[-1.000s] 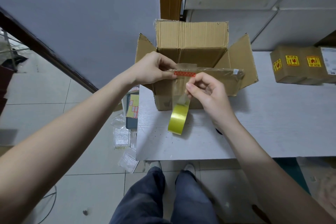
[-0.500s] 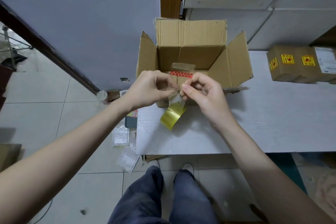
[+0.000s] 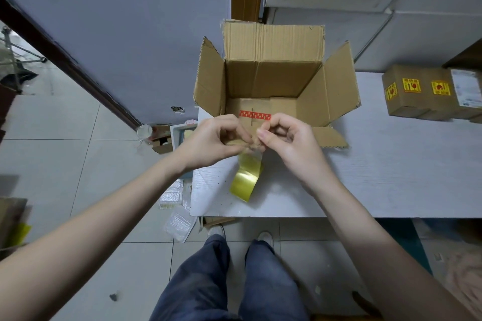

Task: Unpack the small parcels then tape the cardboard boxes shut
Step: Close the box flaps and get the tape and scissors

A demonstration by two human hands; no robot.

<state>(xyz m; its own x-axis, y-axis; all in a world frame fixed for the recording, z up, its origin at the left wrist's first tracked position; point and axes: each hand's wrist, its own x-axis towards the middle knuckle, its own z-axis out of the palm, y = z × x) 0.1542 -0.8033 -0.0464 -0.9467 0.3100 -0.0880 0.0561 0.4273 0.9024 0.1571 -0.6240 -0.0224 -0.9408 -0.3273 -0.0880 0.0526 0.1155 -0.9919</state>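
Note:
An open cardboard box (image 3: 273,70) stands on the left end of the white table (image 3: 391,164), all its flaps raised or spread. Inside lies a small brown parcel with a red strip (image 3: 255,114). Just in front of the box, my left hand (image 3: 216,143) and my right hand (image 3: 289,143) meet, fingers curled, both pinching a strip of clear tape. A yellowish tape roll (image 3: 245,182) hangs from that strip below my fingers, over the table.
Small brown boxes with yellow warning labels (image 3: 422,91) sit at the table's right. Plastic bags (image 3: 177,216) and a small carton (image 3: 161,141) lie on the tiled floor left of the table. A grey wall and white shelving stand behind.
The near flap, held up with tape across it a second ago, now lies down. My hands have come together in front of the box, and the roll has swung slightly.

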